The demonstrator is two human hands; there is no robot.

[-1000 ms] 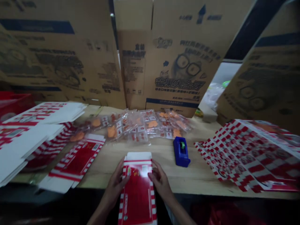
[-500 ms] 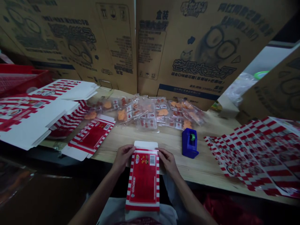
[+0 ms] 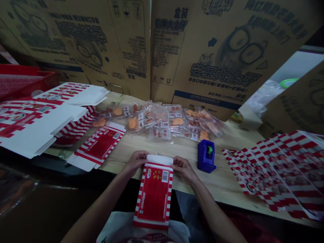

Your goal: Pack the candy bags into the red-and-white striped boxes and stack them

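A red box with white-striped edges (image 3: 154,195) lies between my hands, its white flap end pointing toward the table and its lower end near my lap. My left hand (image 3: 137,162) pinches the box's upper left corner, beside the flap. At the upper right corner my right hand (image 3: 182,167) grips it with thumb and fingers. The white flap looks curved. A similar flat red box (image 3: 100,145) rests on the table to the left. Clear packets with orange and red pieces (image 3: 162,121) are heaped beyond my hands.
To the right stands a blue tape dispenser (image 3: 206,157). Striped printed sheets (image 3: 278,172) cover the table's right end. Stacked white and red cartons (image 3: 32,126) and a red basket (image 3: 27,82) are at left. Large cardboard boxes (image 3: 217,50) wall off the back.
The flap at the top of the box has bent from flat to curved. My hands have shifted slightly at its corners, and the view has moved a little.
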